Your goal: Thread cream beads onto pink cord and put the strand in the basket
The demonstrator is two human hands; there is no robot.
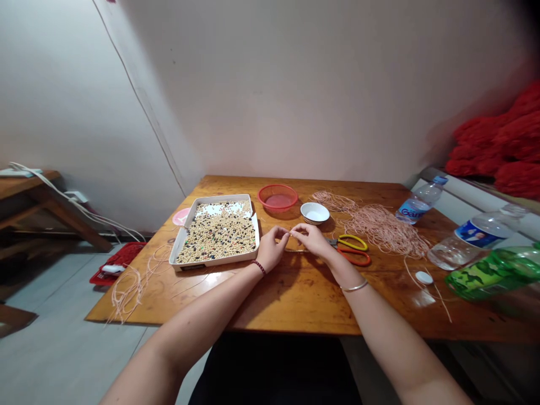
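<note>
Cord (126, 292), thin and pale pink, lies in loose loops at the left edge of a wooden table (295, 304), probably spread out so the lengths do not knot.

Next comes a shallow white cardboard tray (228, 260) holding small beads (219, 230), mostly cream with scattered dark ones; its raised walls likely keep them from rolling away. A pink disc (180, 217) sits at the tray's left side.

Behind the hands stand a red mesh basket (259, 197) and, to its right, a small white bowl (315, 212).

At centre, just right of the tray, the left hand (272, 247) and right hand (310, 239) meet, fingertips drawn to a narrow pinch. A beaded strand (295, 251) shows just below them; they seem to grip its cord end, too fine to see clearly. Meeting tip to tip would suit such delicate material.

Beside the right hand lie scissors (340, 243) with yellow and orange handles turned right, perhaps for easy pickup. Beyond, a tangled pink cord heap (382, 225) spreads towards a blue-capped water bottle (422, 202), a blue-labelled clear bottle (476, 235) and a green bottle (493, 273) lying tilted.
</note>
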